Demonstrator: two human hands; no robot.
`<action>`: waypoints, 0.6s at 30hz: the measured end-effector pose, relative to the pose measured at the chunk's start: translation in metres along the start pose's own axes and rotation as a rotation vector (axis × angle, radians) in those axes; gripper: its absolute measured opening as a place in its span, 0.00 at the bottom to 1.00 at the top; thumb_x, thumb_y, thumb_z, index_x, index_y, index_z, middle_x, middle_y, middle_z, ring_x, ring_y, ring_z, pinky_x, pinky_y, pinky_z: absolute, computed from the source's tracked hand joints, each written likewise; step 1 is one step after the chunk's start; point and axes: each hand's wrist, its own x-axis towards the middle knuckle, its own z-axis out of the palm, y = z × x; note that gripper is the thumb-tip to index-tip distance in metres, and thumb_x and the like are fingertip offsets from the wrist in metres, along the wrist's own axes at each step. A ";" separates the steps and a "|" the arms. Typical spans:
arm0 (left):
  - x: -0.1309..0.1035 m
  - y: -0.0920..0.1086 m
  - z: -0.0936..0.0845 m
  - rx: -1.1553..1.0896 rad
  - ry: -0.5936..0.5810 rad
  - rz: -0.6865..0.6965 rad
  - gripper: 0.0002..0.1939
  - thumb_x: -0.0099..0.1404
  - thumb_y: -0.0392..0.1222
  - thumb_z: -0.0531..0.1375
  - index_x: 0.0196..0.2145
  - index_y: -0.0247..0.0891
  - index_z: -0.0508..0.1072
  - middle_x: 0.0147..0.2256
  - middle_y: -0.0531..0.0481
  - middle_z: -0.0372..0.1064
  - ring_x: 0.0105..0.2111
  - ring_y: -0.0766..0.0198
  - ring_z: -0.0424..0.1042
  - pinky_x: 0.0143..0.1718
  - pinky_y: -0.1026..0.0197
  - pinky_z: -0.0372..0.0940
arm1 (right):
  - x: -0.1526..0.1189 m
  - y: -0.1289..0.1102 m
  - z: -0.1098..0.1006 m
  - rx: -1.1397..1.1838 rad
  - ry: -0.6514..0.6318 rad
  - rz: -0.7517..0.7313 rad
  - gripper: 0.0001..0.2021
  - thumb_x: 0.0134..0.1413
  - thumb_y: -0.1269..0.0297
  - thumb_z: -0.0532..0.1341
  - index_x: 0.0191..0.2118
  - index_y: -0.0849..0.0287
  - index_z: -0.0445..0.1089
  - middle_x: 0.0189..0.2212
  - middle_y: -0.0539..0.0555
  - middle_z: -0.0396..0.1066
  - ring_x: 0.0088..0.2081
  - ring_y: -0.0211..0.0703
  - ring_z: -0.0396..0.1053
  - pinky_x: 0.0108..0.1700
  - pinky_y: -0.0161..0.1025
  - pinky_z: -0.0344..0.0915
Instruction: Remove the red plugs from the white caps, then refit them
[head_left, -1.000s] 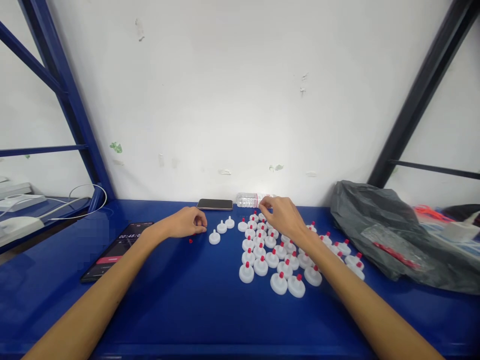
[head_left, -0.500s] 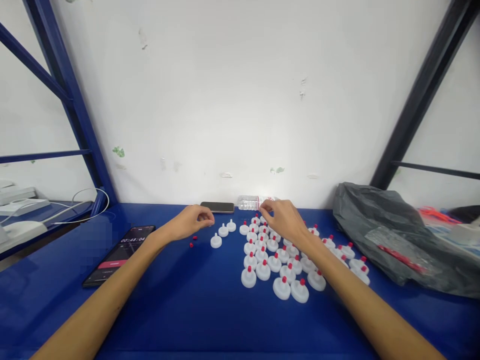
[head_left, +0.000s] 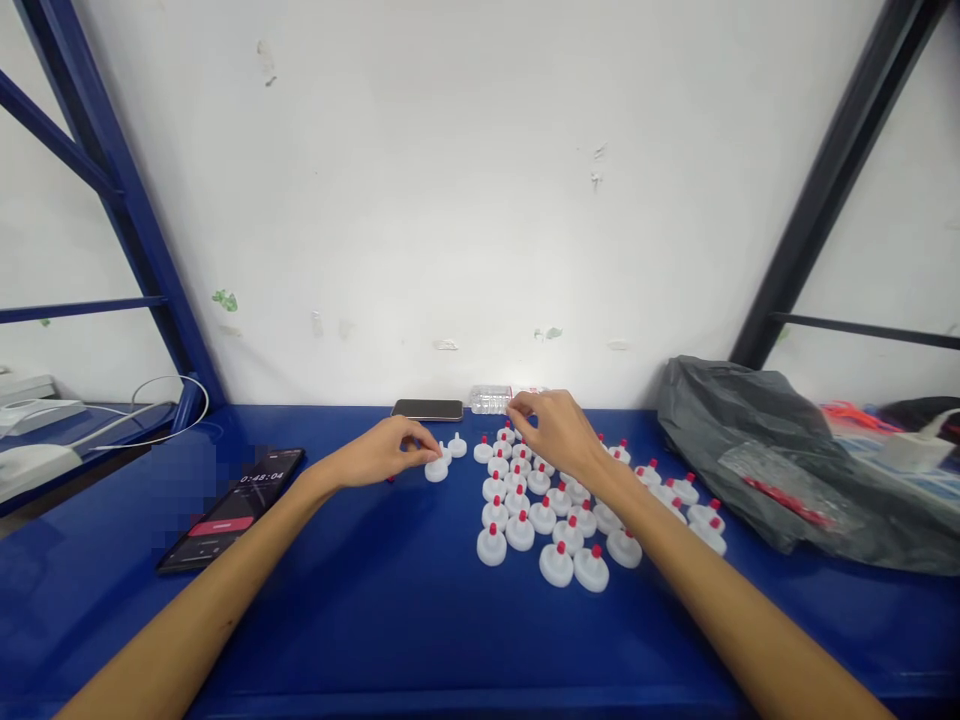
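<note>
My left hand (head_left: 386,450) is closed in a pinch at the spout of the nearest plain white nozzle cap (head_left: 436,470). Just behind it stand two more white caps without red tips (head_left: 457,447), one of them partly covered by my fingers. A small red tip (head_left: 390,479) shows beneath my left hand. Over the far end of a cluster of white caps with red tips (head_left: 520,531), my right hand (head_left: 553,428) has thumb and forefinger pinched together. Whatever lies between those fingers is too small to make out. My right hand and forearm hide part of the cluster.
A phone showing a timer (head_left: 232,510) lies at left, and another dark phone (head_left: 427,410) lies by the wall. Beside it is a clear plastic bottle (head_left: 491,399) on its side. A grey plastic bag (head_left: 757,490) with a packet of red pieces (head_left: 791,500) lies at right.
My left hand has moved right and slightly down onto the nearest plain white cap. My right hand stays pinched above the cluster, and the whole view has shifted a little.
</note>
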 end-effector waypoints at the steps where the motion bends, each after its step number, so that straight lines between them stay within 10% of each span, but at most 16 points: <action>1: 0.000 0.004 -0.001 -0.035 0.036 0.006 0.14 0.70 0.51 0.64 0.40 0.36 0.80 0.36 0.49 0.78 0.33 0.64 0.73 0.36 0.59 0.70 | 0.000 -0.004 -0.001 0.025 0.007 -0.027 0.11 0.71 0.63 0.58 0.40 0.57 0.77 0.32 0.52 0.81 0.36 0.46 0.77 0.54 0.49 0.67; 8: 0.001 0.024 0.006 -0.316 0.228 0.018 0.20 0.66 0.56 0.64 0.45 0.38 0.82 0.31 0.49 0.75 0.28 0.65 0.68 0.26 0.64 0.62 | -0.010 -0.038 0.004 0.161 -0.002 -0.216 0.22 0.64 0.46 0.65 0.57 0.53 0.74 0.43 0.51 0.82 0.48 0.49 0.77 0.68 0.56 0.51; 18: 0.004 0.027 0.021 -0.491 0.331 -0.046 0.23 0.64 0.59 0.66 0.45 0.36 0.81 0.28 0.49 0.76 0.24 0.67 0.70 0.21 0.66 0.57 | -0.014 -0.041 0.012 0.130 0.028 -0.276 0.12 0.65 0.56 0.66 0.48 0.57 0.78 0.37 0.53 0.82 0.40 0.48 0.78 0.64 0.56 0.55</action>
